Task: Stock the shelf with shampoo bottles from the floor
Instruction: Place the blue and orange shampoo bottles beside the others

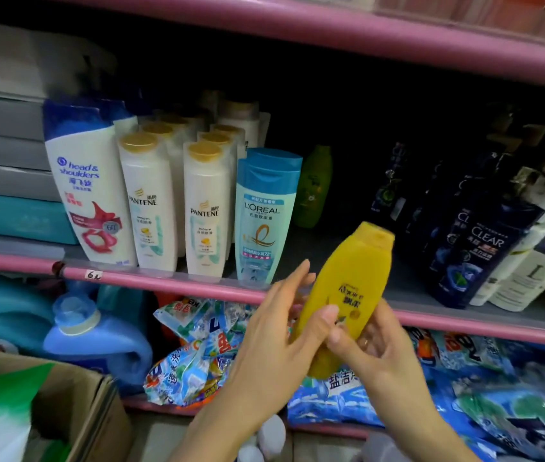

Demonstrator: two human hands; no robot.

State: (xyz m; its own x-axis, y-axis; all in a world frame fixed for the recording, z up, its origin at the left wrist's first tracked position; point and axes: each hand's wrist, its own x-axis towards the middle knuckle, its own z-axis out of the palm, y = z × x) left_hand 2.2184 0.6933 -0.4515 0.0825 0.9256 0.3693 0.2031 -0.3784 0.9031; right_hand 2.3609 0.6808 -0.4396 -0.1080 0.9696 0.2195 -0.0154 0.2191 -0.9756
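A cardboard box (74, 398) is seen at the lower left, with a blue jug (98, 341) beside it on the lower shelf. On the pink-edged shelf (171, 278), a Head & Shoulders bottle (88, 195) is stood at the left, then 2 rows of Pantene bottles (204, 208), then a L'Oréal bottle (263, 215). A green bottle (314, 188) is set further back. The yellow bottle (347, 295) is held tilted, cap up and to the right, in front of the shelf edge. The left hand (277, 338) is laid against its left side, fingers mostly straight and spread, thumb pressed on the label. The right hand (377, 348) is curled round its lower part from the right. Dark Clear bottles (481, 255) are stood at the right.
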